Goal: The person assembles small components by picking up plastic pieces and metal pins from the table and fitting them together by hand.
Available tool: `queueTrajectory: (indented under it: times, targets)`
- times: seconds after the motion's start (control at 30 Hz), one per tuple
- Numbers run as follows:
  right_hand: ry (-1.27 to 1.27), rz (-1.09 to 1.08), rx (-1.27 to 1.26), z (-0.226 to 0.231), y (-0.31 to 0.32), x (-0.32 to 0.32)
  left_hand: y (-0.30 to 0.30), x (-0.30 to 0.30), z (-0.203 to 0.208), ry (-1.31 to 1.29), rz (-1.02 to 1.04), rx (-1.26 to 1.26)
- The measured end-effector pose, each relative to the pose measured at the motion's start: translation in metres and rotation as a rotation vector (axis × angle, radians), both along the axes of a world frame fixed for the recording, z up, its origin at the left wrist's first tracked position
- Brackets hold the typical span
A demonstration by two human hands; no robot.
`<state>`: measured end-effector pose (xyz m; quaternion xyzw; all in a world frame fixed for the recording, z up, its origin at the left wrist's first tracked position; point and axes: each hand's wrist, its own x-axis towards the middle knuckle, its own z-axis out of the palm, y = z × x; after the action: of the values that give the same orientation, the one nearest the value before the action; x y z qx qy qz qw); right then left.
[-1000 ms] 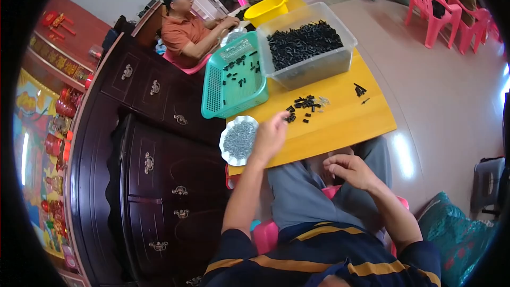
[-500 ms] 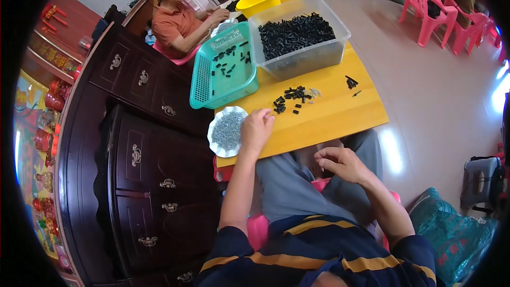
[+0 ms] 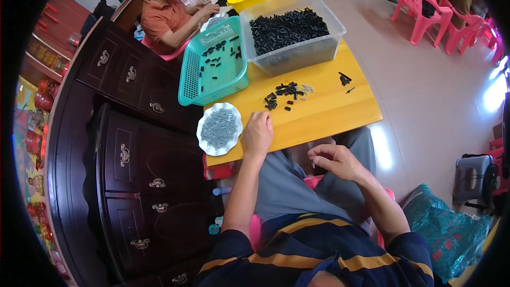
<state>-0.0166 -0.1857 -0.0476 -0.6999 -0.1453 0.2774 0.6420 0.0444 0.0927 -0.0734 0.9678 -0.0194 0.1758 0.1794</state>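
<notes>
My left hand (image 3: 258,134) is over the near edge of the yellow table, fingers curled together; anything inside them is hidden. To its left stands a white scalloped plate (image 3: 204,145) filled with small clear-grey pieces (image 3: 219,127). Just beyond the hand lies a loose pile of short black tubular pieces (image 3: 289,90), with a few clear pieces (image 3: 305,90) at its right side. My right hand (image 3: 337,161) hovers above my lap, thumb and fingers bent toward each other in a pinch; I cannot make out what is in it.
A green basket (image 3: 220,87) with scattered black pieces and a clear bin (image 3: 297,62) heaped with black pieces stand farther back on the table (image 3: 340,109). Slim black parts (image 3: 345,78) lie at the right. A co-worker (image 3: 167,18) sits far left, beside dark drawers (image 3: 159,127).
My left hand has shifted right, away from the plate's rim. My right hand keeps nearly the same pose over my lap. The whole view has turned slightly.
</notes>
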Motion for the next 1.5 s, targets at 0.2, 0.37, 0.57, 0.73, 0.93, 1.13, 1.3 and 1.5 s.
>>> queueTrajectory:
  times: [0.2, 0.37, 0.57, 0.73, 0.93, 1.13, 1.3, 1.5]
  targets:
    - [-0.008, -0.014, 0.017, -0.003, -0.001, 0.004, -0.022, -0.013, 0.007, -0.05, -0.07, -0.235]
    - [0.011, -0.134, 0.183, -0.007, 0.003, 0.002, -0.057, -0.032, 0.016, 0.074, -0.293, -0.788]
    - [0.144, -0.194, 0.376, -0.003, -0.002, 0.005, -0.083, -0.053, 0.031, 0.24, -0.467, -1.043]
    - [0.214, -0.208, 0.458, -0.009, -0.003, 0.007, -0.096, -0.059, 0.026, 0.286, -0.492, -1.272]
    - [0.288, -0.246, 0.454, -0.004, -0.005, 0.009, -0.101, -0.056, 0.011, 0.143, -0.48, -1.15]
    - [0.296, -0.301, 0.482, -0.001, -0.007, 0.009, -0.099, -0.051, 0.02, 0.258, -0.413, -1.219]
    - [0.317, -0.336, 0.494, 0.006, -0.01, 0.01, -0.076, -0.024, 0.001, 0.043, -0.271, -0.645]
    - [0.329, -0.356, 0.537, 0.002, -0.011, 0.012, -0.068, -0.003, 0.008, 0.019, -0.208, -0.324]
